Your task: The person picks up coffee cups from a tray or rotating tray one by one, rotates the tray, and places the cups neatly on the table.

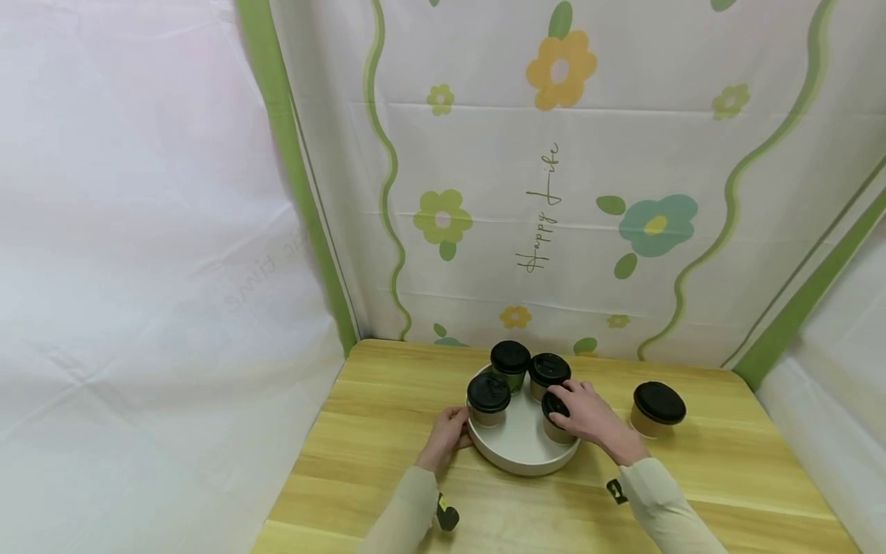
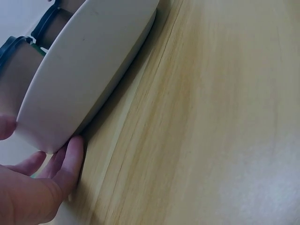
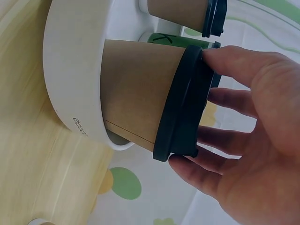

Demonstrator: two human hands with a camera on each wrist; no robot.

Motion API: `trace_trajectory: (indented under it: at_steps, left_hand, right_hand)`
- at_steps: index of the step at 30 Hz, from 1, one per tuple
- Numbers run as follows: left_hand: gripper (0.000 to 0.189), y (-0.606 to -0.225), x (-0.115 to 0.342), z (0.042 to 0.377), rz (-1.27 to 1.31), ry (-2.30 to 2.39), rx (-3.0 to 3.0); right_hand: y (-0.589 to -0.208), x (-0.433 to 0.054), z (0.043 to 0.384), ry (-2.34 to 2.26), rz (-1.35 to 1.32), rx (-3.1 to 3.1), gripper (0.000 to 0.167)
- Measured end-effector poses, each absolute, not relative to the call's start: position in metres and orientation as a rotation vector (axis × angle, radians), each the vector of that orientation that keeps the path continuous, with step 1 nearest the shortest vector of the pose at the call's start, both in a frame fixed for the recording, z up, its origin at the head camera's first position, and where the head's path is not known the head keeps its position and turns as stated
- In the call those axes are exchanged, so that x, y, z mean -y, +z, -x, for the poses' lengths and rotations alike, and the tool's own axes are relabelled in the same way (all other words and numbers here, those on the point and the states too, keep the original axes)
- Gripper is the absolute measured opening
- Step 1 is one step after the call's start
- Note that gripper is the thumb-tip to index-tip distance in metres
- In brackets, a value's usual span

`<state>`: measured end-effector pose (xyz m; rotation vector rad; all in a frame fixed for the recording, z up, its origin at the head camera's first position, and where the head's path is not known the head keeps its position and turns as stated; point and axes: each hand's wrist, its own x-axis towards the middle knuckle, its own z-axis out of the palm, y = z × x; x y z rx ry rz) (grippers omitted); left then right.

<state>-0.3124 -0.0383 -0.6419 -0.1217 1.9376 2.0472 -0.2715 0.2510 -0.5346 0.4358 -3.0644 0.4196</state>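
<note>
A round white tray (image 1: 519, 442) with a raised rim holds several lidded paper cups. My left hand (image 1: 446, 438) grips the tray's left side. In the left wrist view its thumb (image 2: 6, 126) is at the rim and the other fingers (image 2: 72, 157) reach the lower edge. At the tray's right, my right hand (image 1: 588, 412) holds a brown paper cup (image 3: 136, 89) by its black lid (image 3: 183, 108), thumb and fingers spread around the lid's edge. This cup stands inside the rim. Behind it are another brown cup (image 1: 538, 391), a green cup (image 1: 514, 381) and, at left, a brown cup (image 1: 488, 418).
Another black-lidded brown cup (image 1: 647, 423) stands on the wooden table (image 1: 374, 431) to the right of the tray. A white curtain (image 1: 484, 154) with printed flowers hangs behind the table, and white sheets hang at both sides.
</note>
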Motion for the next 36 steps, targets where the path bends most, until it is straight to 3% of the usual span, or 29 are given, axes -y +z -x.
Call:
trace_trajectory:
  at_steps: [19, 36]
  left_hand:
    - [0.044, -0.644, 0.036, 0.313, 0.121, 2.05, -1.951]
    - [0.044, -0.645, 0.039, 0.312, 0.138, 2.052, -1.929]
  right_hand:
    - [-0.514, -0.253, 0.268, 0.535, -0.438, 3.046, 0.048]
    - [-0.475, -0.31, 0.27, 0.607, -0.507, 2.826, 0.046]
